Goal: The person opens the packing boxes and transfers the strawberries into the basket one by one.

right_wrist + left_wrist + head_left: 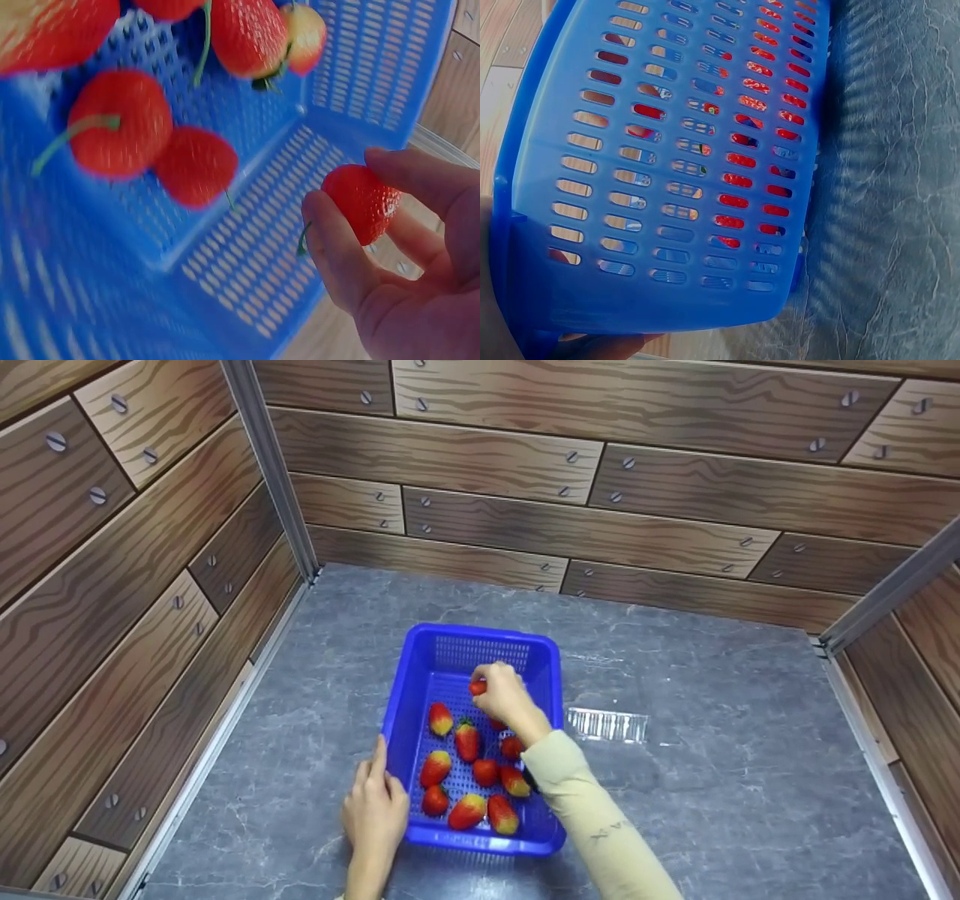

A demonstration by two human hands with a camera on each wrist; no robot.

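Head view. Left hand [375,810]: nearest the camera, resting against the outer left wall of the blue basket [420,675] at its near corner, fingers straight and laid along the plastic, gripping nothing. Right hand [504,695]: reaches in over the basket's far half in a beige sleeve [592,817]; fingers pinch one red strawberry [478,687] above the basket floor. Loose strawberries [469,772]: about ten, red with yellowish tips, lying in the basket's near half. Basket stands on the grey marbled desk [712,780]. Clear ribbed plastic tray [607,725]: on the desk just right of the basket. Wood-print panels [585,472] wall in the desk behind and to either side of the basket.

Left wrist view. Basket's slotted outer wall [667,165] fills the frame, red fruit showing through the slots; a part of the left hand [592,346] touches its lower edge; grey desk [900,187] lies beside the basket.

Right wrist view. Right hand [405,262] holds the strawberry [361,199] between thumb and fingers [427,176], curled lightly round it, close over the basket's perforated end wall [247,262]. Other strawberries [120,124] appear blurred deeper inside the basket.
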